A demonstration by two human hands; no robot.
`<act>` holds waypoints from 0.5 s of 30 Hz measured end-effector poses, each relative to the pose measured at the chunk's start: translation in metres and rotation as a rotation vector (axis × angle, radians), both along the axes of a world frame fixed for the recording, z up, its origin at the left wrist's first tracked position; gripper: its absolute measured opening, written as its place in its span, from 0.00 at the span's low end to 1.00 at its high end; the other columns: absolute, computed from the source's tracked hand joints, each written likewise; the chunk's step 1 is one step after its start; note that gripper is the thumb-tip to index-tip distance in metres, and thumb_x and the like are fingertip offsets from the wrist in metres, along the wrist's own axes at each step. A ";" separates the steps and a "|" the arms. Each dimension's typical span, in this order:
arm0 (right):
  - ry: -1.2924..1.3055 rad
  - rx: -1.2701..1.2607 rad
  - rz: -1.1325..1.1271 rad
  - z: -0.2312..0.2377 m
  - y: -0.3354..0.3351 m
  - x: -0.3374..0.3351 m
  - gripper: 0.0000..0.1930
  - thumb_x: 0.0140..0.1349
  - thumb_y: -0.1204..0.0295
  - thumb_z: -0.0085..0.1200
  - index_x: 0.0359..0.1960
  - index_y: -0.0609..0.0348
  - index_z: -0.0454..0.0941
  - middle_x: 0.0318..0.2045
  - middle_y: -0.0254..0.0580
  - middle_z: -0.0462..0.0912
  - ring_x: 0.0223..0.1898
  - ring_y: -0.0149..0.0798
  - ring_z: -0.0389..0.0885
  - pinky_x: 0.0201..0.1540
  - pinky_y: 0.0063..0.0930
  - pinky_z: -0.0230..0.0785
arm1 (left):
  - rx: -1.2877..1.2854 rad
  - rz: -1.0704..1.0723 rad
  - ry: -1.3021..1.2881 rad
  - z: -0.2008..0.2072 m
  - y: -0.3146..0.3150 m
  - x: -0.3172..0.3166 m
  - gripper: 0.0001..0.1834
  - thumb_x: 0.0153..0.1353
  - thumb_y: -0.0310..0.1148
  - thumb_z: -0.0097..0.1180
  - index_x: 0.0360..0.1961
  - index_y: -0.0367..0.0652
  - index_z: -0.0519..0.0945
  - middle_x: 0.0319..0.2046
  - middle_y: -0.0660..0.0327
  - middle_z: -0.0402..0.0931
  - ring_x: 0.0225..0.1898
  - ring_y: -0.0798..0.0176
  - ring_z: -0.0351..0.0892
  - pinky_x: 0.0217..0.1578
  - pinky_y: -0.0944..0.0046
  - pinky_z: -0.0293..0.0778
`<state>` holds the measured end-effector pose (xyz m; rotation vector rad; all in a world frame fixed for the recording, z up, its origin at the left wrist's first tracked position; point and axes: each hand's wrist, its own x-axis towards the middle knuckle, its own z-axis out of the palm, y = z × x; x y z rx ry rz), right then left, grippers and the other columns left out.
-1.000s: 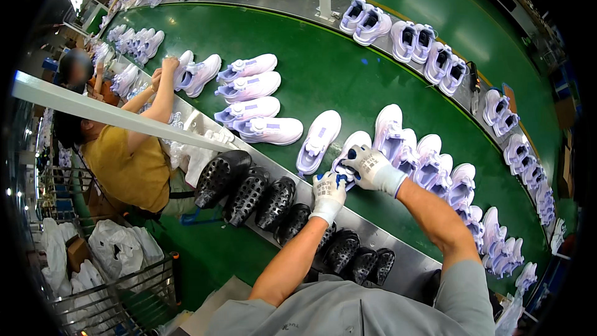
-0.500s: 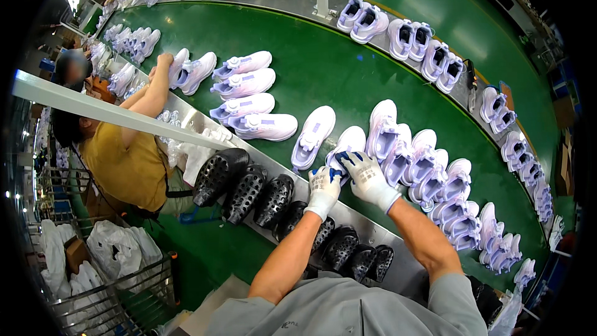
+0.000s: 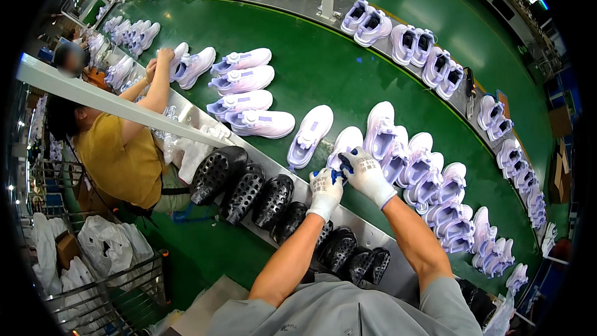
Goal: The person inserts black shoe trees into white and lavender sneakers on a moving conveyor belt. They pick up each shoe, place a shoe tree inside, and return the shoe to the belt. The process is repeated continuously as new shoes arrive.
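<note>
A white and lilac sneaker [image 3: 346, 141] lies on the green belt in front of me, toe pointing away. Both my hands wear white work gloves with blue fingertips. My left hand [image 3: 325, 190] is at the shoe's heel end, fingers bent inward and closed on its rear edge. Beside it, my right hand [image 3: 365, 177] curls its fingers over the heel's right side; the fingertips of both hands nearly meet. The gloves hide the heel and the shoe's opening. Just left lies another sneaker [image 3: 310, 137], untouched.
Black perforated shoe lasts [image 3: 273, 201] line the metal ledge [image 3: 367, 230] close to me. More sneakers [image 3: 429, 174] cluster at right and others [image 3: 249, 93] at left. Sneaker pairs stand along the far ledge [image 3: 398, 65]. A co-worker in a yellow shirt [image 3: 118, 162] reaches over the belt.
My right hand's fingers have drawn back and curled more toward the heel, closer to my left hand. My left hand stays near the heel. The whole view has shifted slightly.
</note>
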<state>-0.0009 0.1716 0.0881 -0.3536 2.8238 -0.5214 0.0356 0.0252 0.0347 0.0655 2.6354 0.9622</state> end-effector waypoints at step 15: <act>-0.393 0.210 -0.153 0.044 -0.040 -0.036 0.25 0.64 0.52 0.57 0.52 0.60 0.78 0.43 0.52 0.84 0.46 0.53 0.84 0.48 0.44 0.76 | -0.036 0.060 0.004 -0.011 -0.014 -0.004 0.14 0.65 0.39 0.51 0.38 0.41 0.84 0.43 0.50 0.82 0.48 0.46 0.78 0.59 0.46 0.61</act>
